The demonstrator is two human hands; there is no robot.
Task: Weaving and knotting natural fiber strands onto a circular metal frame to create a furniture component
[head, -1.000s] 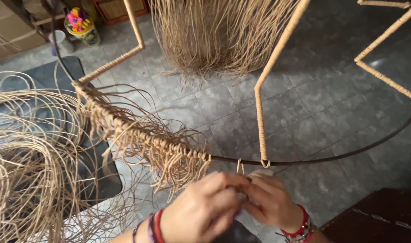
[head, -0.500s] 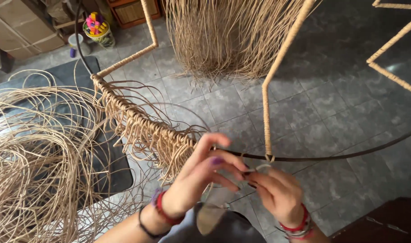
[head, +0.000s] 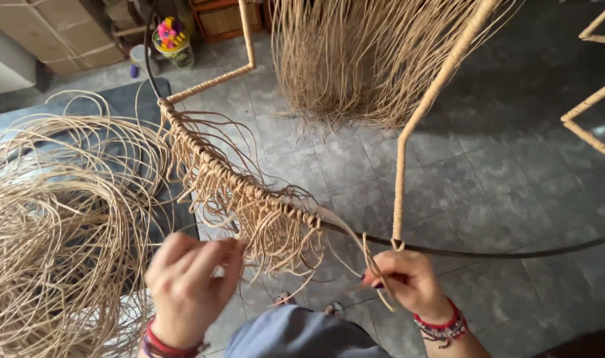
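Now my left hand [head: 191, 286] is loosely curled with fingers a little apart, touching the hanging cane strands [head: 276, 232] under the woven rim [head: 236, 185], while my right hand [head: 408, 284] pinches one thin strand [head: 369, 262] beside the dark hoop [head: 488, 252].

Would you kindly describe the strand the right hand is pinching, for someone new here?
Find the dark curved hoop crossing the floor. Where its woven wrapping ends, one pale cane strand runs down to the right hand. Unlike the hanging fringe beside it, it is taut and held.

Tan rattan strands [head: 269, 225] — dark rim [head: 501, 252]
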